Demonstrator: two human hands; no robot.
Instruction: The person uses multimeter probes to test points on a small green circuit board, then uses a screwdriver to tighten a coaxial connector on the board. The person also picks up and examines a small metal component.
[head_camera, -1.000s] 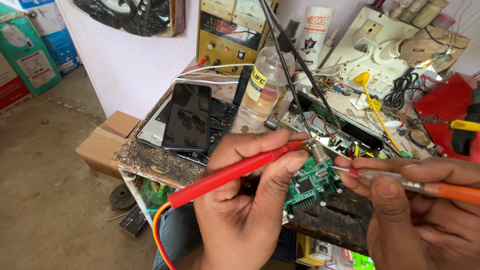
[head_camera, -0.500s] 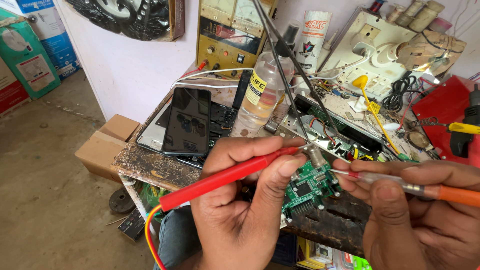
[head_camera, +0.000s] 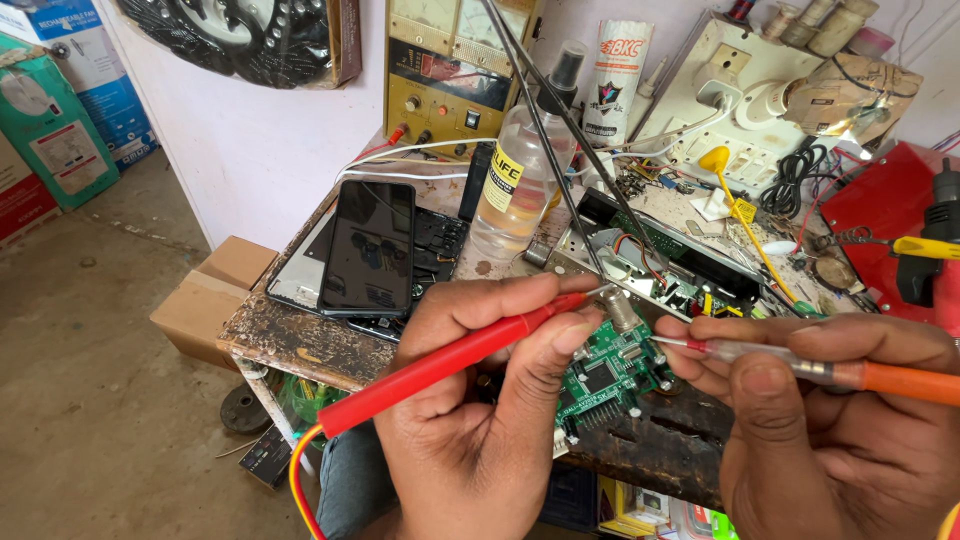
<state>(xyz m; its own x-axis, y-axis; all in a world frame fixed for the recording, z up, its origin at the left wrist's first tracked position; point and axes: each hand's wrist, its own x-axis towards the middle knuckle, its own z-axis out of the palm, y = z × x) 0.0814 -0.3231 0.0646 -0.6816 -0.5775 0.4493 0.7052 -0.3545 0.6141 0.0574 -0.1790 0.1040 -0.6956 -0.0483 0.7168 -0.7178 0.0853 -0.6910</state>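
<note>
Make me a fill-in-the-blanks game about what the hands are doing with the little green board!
1. The left hand holds a probe whose handle is coloured ____.
2. The right hand holds a screwdriver with a handle end coloured ____.
3. Both tool tips meet over the small circuit board, which is coloured ____.
4. The dark phone lies with its screen facing ____.

Missing words: red; orange; green; up

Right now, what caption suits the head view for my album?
Left hand holds red probe, right hand an orange screwdriver, over green board.
</note>
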